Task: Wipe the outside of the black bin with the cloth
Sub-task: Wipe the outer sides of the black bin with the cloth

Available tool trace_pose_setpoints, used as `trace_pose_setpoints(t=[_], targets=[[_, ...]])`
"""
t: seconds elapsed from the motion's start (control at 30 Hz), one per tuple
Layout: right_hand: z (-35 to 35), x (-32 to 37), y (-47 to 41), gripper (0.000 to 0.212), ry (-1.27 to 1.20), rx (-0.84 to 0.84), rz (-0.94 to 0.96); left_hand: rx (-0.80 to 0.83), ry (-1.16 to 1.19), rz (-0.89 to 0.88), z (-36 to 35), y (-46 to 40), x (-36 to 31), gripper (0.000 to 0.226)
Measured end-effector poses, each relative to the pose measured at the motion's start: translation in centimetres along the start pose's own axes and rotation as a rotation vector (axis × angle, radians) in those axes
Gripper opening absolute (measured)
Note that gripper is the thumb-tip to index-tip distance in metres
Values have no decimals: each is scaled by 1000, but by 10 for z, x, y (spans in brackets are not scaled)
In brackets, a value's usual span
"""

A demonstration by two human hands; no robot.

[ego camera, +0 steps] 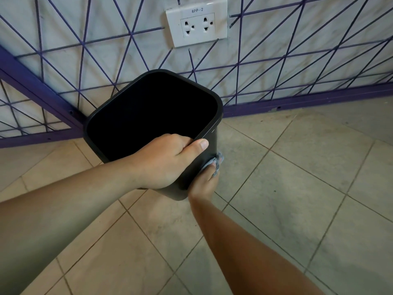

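A: Start nearest. What are the hands doing?

B: The left hand [168, 160] grips the near rim of the black bin [209, 145], fingers curled over the edge into the opening and thumb lying along the outside. Just past it, toward four o'clock of the bin, the right hand [205, 184] presses a grey cloth [215, 165] against the outer side wall, fingers bunched around it.

A: And the bin itself?

B: Mid-frame, tilted so its mouth faces up toward the camera. It looks lifted or tipped off the tiled floor [297, 199], though I can't tell whether its base touches anything.

A: How would you do this wipe well?

B: I'd judge the left hand's job is to hold the rim steady and turn the bin bit by bit, so each wall comes round to the cloth. Stroke from rim to base with overlapping passes, and keep the cloth flat rather than balled, since only a small patch seems to touch now. The wall under the left palm needs a regrip to reach.

A: Anything inside?

B: The interior reads as plain black; I see no contents, but it's too dark to be sure.

A: Beyond that?

B: At twelve o'clock, a wall socket [196, 25] behind a purple wire grid [63, 99].
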State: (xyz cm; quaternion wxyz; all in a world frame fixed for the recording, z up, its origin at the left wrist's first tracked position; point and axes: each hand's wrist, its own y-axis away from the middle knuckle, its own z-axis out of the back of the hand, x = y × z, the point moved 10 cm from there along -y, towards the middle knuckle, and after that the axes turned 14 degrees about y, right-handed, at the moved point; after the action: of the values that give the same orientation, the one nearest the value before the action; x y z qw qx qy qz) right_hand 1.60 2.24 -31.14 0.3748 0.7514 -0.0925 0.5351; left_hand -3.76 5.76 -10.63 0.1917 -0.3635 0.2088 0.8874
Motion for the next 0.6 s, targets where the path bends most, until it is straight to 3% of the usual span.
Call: trace_pose_setpoints(t=[0.1,0.2,0.27,0.37,0.43,0.6], targets=[[-2,2,-8,107,-70,-39,-88,-5,3,0,0,0,-5,54],[-5,25,-2,99,-151,24,-10,-3,-3,8,1,1,-6,54],[1,51,8,95,-132,84,-7,25,-20,46,0,2,2,59],[20,78,9,68,-49,103,-24,106,-116,91,-3,6,5,71],[32,88,9,69,-29,132,2,157,-137,67,-7,11,-1,55],[66,88,28,52,149,101,-36,107,-48,39,-5,18,-20,56]])
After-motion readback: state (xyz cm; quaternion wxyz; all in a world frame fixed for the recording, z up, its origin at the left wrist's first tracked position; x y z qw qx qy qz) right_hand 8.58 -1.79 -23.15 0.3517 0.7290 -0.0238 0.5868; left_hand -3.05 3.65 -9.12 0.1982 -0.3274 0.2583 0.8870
